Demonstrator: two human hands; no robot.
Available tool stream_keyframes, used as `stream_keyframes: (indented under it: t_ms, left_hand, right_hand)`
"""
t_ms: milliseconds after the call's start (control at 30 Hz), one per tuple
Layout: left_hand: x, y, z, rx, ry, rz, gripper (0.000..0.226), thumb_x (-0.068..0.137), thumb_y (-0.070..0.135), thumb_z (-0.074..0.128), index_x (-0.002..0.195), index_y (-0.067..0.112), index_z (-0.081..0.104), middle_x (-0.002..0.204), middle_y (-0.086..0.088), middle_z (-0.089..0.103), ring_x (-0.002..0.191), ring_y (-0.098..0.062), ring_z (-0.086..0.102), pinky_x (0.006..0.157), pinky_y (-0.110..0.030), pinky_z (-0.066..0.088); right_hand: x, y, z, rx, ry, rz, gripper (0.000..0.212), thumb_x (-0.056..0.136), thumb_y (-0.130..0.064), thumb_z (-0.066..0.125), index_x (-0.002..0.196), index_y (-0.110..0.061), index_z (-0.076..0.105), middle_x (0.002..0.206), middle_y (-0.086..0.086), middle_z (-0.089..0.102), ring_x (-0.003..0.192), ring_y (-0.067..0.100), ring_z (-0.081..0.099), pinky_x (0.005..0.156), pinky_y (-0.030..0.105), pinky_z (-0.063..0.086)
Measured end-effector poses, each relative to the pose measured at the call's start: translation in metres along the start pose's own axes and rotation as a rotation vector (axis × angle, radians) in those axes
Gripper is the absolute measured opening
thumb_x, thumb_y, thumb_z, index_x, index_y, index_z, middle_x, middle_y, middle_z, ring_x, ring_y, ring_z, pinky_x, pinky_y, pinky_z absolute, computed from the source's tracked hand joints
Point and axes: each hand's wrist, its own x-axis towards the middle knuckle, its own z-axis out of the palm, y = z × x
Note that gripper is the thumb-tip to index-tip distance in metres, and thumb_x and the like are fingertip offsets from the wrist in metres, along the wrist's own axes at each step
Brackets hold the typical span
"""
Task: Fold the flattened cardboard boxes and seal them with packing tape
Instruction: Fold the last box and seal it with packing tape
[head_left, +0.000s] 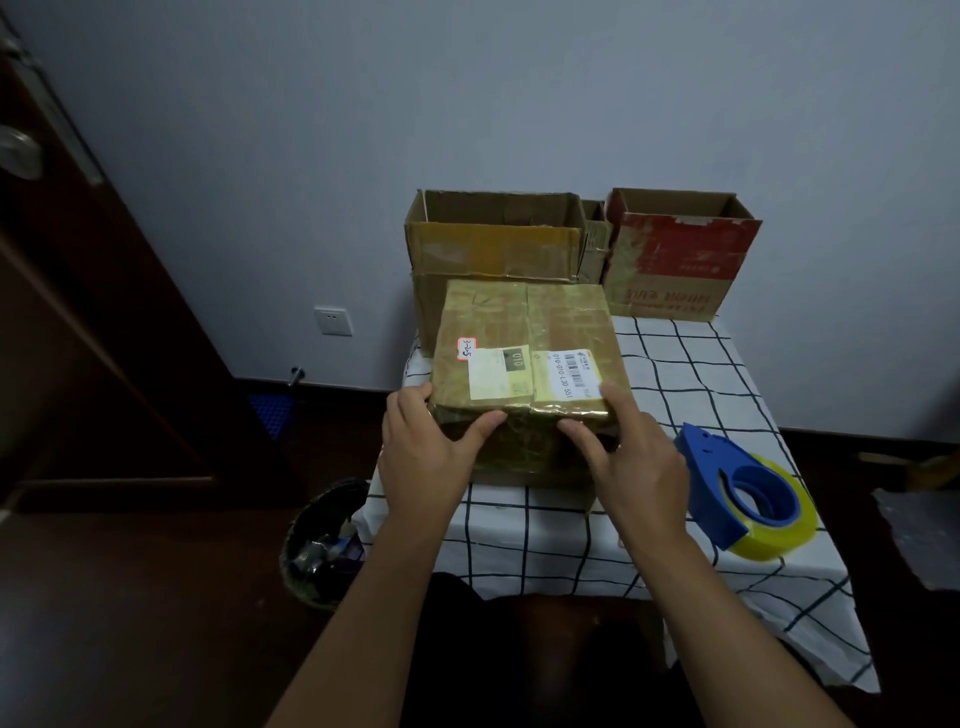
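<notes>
A white cloth with a dark grid pattern (675, 374) covers the tabletop (545, 571) and hangs over its near edge. Left of it, on the dark floor (130, 597), stands a round wastebasket (322, 545) holding crumpled scraps — what they are cannot be told. Behind, a pale bluish wall (467, 104) carries a white socket plate (333, 321) low down, above a dark skirting board. A dark wooden door (78, 312) fills the left side, its metal handle (18, 150) near the edge. At far right lies a crinkled clear plastic sheet (919, 540) — partly cut off.
</notes>
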Motion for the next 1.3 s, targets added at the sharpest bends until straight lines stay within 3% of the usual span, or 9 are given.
stream_keyframes:
  t_ms: [200, 433, 633, 733, 933, 1133, 1300]
  left_hand:
    - [-0.004, 0.013, 0.004, 0.085, 0.028, -0.038, 0.101, 0.056, 0.082, 0.067, 0.125, 0.012, 0.042, 0.121, -0.001, 0.049, 0.116, -0.019, 0.048, 0.080, -0.034, 0.043]
    - [-0.009, 0.020, 0.002, 0.088, -0.007, -0.092, 0.106, 0.055, 0.081, 0.069, 0.131, 0.015, 0.037, 0.129, -0.001, 0.046, 0.122, -0.019, 0.046, 0.083, -0.034, 0.042]
    - [-0.012, 0.023, 0.008, 0.120, 0.016, -0.094, 0.108, 0.060, 0.080, 0.068, 0.136, 0.013, 0.035, 0.133, -0.003, 0.044, 0.127, -0.021, 0.043, 0.086, -0.040, 0.046]
    - [-0.013, 0.011, 0.004, -0.003, 0.022, -0.069, 0.094, 0.065, 0.071, 0.071, 0.133, 0.015, 0.040, 0.128, 0.000, 0.048, 0.120, -0.018, 0.048, 0.081, -0.032, 0.042]
    - [-0.007, 0.003, 0.005, -0.058, 0.014, -0.054, 0.077, 0.071, 0.063, 0.073, 0.127, 0.017, 0.046, 0.119, 0.007, 0.049, 0.107, -0.010, 0.050, 0.076, -0.030, 0.044]
    - [-0.007, -0.021, -0.012, -0.400, -0.053, -0.066, 0.035, 0.094, 0.024, 0.063, 0.128, 0.026, 0.055, 0.112, 0.023, 0.059, 0.105, 0.015, 0.055, 0.078, -0.005, 0.047]
    - [-0.005, -0.028, -0.009, -0.410, -0.034, -0.059, 0.025, 0.095, 0.016, 0.062, 0.120, 0.020, 0.062, 0.107, 0.019, 0.064, 0.107, 0.008, 0.058, 0.073, -0.005, 0.047]
  right_hand:
    - [0.002, -0.005, -0.002, -0.051, -0.064, 0.062, 0.080, 0.074, -0.080, 0.049, 0.133, -0.027, 0.050, 0.100, 0.006, 0.065, 0.085, 0.028, 0.063, 0.062, 0.034, 0.047]
    - [0.001, -0.009, -0.003, -0.119, -0.074, 0.060, 0.087, 0.071, -0.085, 0.042, 0.134, -0.025, 0.047, 0.101, 0.008, 0.061, 0.084, 0.031, 0.063, 0.059, 0.032, 0.040]
    - [0.002, -0.008, 0.000, -0.084, -0.056, 0.070, 0.082, 0.072, -0.082, 0.048, 0.130, -0.024, 0.052, 0.095, 0.007, 0.061, 0.077, 0.032, 0.062, 0.055, 0.031, 0.040]
    - [0.002, -0.002, -0.004, -0.031, -0.084, 0.063, 0.079, 0.072, -0.079, 0.048, 0.132, -0.028, 0.052, 0.097, 0.005, 0.061, 0.080, 0.029, 0.062, 0.058, 0.034, 0.048]
    - [0.007, 0.001, -0.005, 0.039, -0.108, 0.082, 0.079, 0.071, -0.079, 0.046, 0.133, -0.031, 0.053, 0.103, 0.002, 0.061, 0.086, 0.024, 0.061, 0.066, 0.036, 0.052]
    - [0.009, 0.009, -0.009, 0.113, -0.141, 0.065, 0.077, 0.071, -0.076, 0.049, 0.134, -0.032, 0.054, 0.109, -0.002, 0.061, 0.089, 0.016, 0.056, 0.073, 0.035, 0.052]
    - [0.008, 0.009, -0.008, 0.123, -0.134, 0.056, 0.076, 0.072, -0.075, 0.050, 0.133, -0.031, 0.055, 0.109, 0.000, 0.063, 0.091, 0.018, 0.058, 0.073, 0.036, 0.052]
